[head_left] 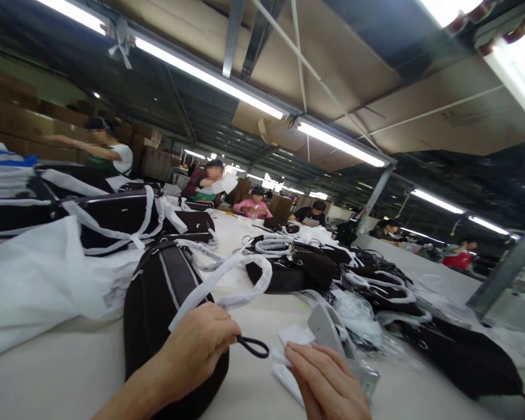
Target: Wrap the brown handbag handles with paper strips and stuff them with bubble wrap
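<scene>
A dark brown handbag point(151, 297) lies on the table in front of me, its handles point(262, 274) wrapped in white paper. My left hand point(199, 341) is closed over the bag's near side, gripping a black cord loop point(257, 348) that sticks out to the right. My right hand point(328, 376) is closed, with a small piece of white tissue point(280, 357) at its fingertips. Just beyond these fingers are a white slip of paper point(295, 335) and a grey tape dispenser point(324, 321). The thumb of my right hand is mostly hidden.
More dark bags with wrapped handles stand at the left point(114, 216) and centre right point(289, 268). White wrapping sheets point(35, 280) cover the left table edge. Crumpled clear plastic point(359, 315) lies behind the dispenser, near another dark bag point(468, 356). Several co-workers are farther back.
</scene>
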`<action>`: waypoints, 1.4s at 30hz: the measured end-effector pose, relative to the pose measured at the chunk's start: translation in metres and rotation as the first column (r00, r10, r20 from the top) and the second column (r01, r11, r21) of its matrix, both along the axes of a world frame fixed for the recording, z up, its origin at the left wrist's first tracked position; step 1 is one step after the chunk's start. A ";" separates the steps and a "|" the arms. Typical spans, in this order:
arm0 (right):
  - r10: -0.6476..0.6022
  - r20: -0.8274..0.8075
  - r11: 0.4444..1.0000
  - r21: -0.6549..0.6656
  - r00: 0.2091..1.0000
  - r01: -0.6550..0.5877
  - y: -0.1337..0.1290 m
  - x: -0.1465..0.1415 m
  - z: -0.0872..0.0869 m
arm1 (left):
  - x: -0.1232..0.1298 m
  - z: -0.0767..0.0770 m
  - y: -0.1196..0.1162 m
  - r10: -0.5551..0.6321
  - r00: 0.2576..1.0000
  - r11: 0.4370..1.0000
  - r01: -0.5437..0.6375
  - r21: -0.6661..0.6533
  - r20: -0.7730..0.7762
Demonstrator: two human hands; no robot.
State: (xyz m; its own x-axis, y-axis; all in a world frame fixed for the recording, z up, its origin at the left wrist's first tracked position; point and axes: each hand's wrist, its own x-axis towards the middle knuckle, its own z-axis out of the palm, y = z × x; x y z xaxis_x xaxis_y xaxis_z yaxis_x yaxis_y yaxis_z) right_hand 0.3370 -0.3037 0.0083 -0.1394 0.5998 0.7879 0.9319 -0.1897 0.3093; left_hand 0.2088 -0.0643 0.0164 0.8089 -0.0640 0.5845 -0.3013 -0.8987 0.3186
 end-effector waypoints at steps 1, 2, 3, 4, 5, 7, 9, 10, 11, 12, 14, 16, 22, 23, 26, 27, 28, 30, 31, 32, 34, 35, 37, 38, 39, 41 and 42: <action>-0.003 0.018 1.000 -0.003 1.000 0.003 0.001 0.000 0.000 | 0.000 0.000 0.000 0.002 1.000 1.000 -0.002 -0.001 0.002; -0.007 0.034 1.000 -0.004 0.999 0.007 0.001 0.000 -0.001 | 0.000 0.000 0.000 0.002 1.000 1.000 -0.002 -0.002 0.007; -0.009 0.050 1.000 -0.002 0.999 0.009 0.002 0.000 -0.002 | 0.000 0.000 0.000 0.000 1.000 1.000 0.000 -0.003 0.010; -0.009 0.067 1.000 0.003 0.998 0.009 0.003 0.000 -0.003 | 0.000 0.000 0.000 -0.003 1.000 1.000 0.003 -0.003 0.013; -0.005 0.086 1.000 0.001 0.996 0.005 0.004 0.000 -0.004 | 0.000 0.000 0.000 -0.006 1.000 1.000 0.007 -0.003 0.012; -0.003 0.123 1.000 -0.016 0.992 0.005 0.005 0.000 -0.006 | -0.001 0.000 0.000 -0.005 1.000 1.000 0.005 -0.002 0.017; -0.005 0.153 1.000 -0.029 0.988 0.010 0.004 0.000 -0.007 | -0.001 0.000 0.000 0.000 1.000 1.000 0.000 0.002 0.019; -0.011 0.163 0.999 -0.029 0.987 0.016 0.004 0.000 -0.007 | -0.001 -0.001 -0.001 0.003 1.000 1.000 -0.003 0.003 0.023; -0.018 0.170 0.999 -0.025 0.985 0.023 0.004 -0.001 -0.006 | -0.001 -0.001 -0.001 0.005 1.000 1.000 -0.005 0.005 0.025; -0.024 0.177 0.999 -0.020 0.984 0.028 0.003 -0.001 -0.005 | -0.001 -0.001 -0.001 0.008 1.000 1.000 -0.008 0.008 0.030; -0.032 0.186 0.999 -0.028 0.982 0.038 0.004 -0.004 -0.002 | -0.001 -0.001 -0.001 0.014 0.999 1.000 -0.015 0.019 0.033; -0.031 0.201 0.998 -0.051 0.979 0.042 0.004 -0.005 0.001 | 0.000 -0.002 -0.001 0.024 0.999 0.999 -0.024 0.025 0.027; 0.006 0.224 0.992 -0.120 0.974 0.022 0.003 -0.007 0.010 | 0.001 -0.002 -0.001 0.049 0.999 0.998 -0.050 0.025 0.019; 0.006 0.222 0.992 -0.120 0.975 0.021 0.002 -0.007 0.011 | 0.001 -0.002 -0.001 0.047 0.999 0.998 -0.047 0.031 0.017; -0.015 0.227 0.995 -0.095 0.974 0.038 0.003 -0.007 0.011 | 0.001 -0.002 -0.001 0.043 0.999 0.998 -0.043 0.035 0.021; -0.025 0.233 0.996 -0.081 0.972 0.045 0.005 -0.007 0.010 | 0.001 -0.002 -0.001 0.039 0.999 0.999 -0.039 0.032 0.023; -0.032 0.239 0.996 -0.071 0.970 0.050 0.006 -0.007 0.009 | 0.001 -0.003 -0.001 0.035 0.999 0.999 -0.036 0.031 0.026; -0.033 0.243 0.997 -0.062 0.970 0.050 0.010 -0.008 0.007 | 0.001 -0.004 0.000 0.027 0.999 0.999 -0.028 0.032 0.027; -0.028 0.239 0.997 -0.065 0.970 0.045 0.013 -0.008 0.006 | 0.002 -0.004 0.000 0.021 0.999 0.999 -0.022 0.036 0.031; -0.021 0.233 0.997 -0.073 0.972 0.038 0.016 -0.008 0.005 | 0.002 -0.005 0.000 0.014 0.999 0.999 -0.016 0.040 0.036; 0.000 0.213 0.997 -0.082 0.977 0.018 0.023 -0.009 0.004 | 0.002 -0.005 0.001 -0.001 0.998 0.999 -0.001 0.046 0.056; 0.011 0.197 0.996 -0.087 0.980 0.006 0.026 -0.009 0.004 | 0.003 -0.005 0.001 -0.010 0.998 0.999 0.007 0.049 0.066; 0.035 0.137 0.995 -0.101 0.990 -0.021 0.033 -0.011 0.005 | 0.003 -0.005 0.002 -0.028 0.996 0.998 0.024 0.054 0.080; 0.042 0.086 0.993 -0.115 0.995 -0.032 0.037 -0.013 0.006 | 0.003 -0.005 0.002 -0.033 0.996 0.998 0.028 0.052 0.082; 0.041 0.018 0.989 -0.141 0.999 -0.038 0.041 -0.015 0.007 | 0.003 -0.005 0.003 -0.040 0.996 0.998 0.036 0.050 0.077; 0.008 -0.136 0.974 -0.221 0.991 -0.038 0.049 -0.020 0.012 | 0.001 -0.004 0.004 -0.060 0.997 0.998 0.059 0.028 0.043; -0.027 -0.206 0.963 -0.269 0.978 -0.030 0.053 -0.023 0.015 | -0.001 -0.002 0.005 -0.072 0.997 0.997 0.072 -0.001 0.018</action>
State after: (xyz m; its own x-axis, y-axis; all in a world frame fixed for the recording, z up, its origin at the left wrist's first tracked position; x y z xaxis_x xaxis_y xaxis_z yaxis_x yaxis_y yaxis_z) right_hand 0.3144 -0.2507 0.0232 0.0071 0.7936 0.6084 0.9808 -0.1241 0.1503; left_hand 0.2076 -0.0589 0.0140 0.7915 -0.1212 0.5991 -0.3711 -0.8740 0.3135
